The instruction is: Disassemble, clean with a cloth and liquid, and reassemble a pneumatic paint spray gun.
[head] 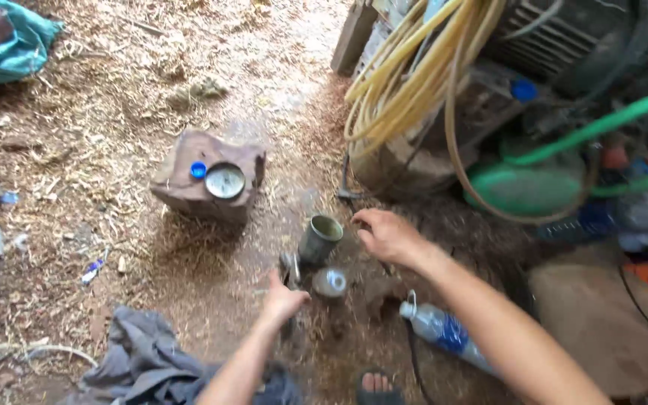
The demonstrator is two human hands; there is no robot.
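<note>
A grey metal cup (319, 239) stands open on the sawdust-covered ground. Just below it sits a round silvery lid or can top (331, 283). My left hand (282, 299) reaches toward a small dark metal part (289, 268) beside the cup, fingers around or against it; blur hides the grip. My right hand (386, 234) hovers just right of the cup, fingers loosely curled and apart, holding nothing.
A brown stone block (202, 180) carries a round metal lid (225, 181) and a blue cap (199, 170). A plastic bottle (444, 332) lies at lower right. Coiled yellow hose (406, 82), a green hose (586, 131) and machinery fill the upper right. Grey cloth (144, 360) lies lower left.
</note>
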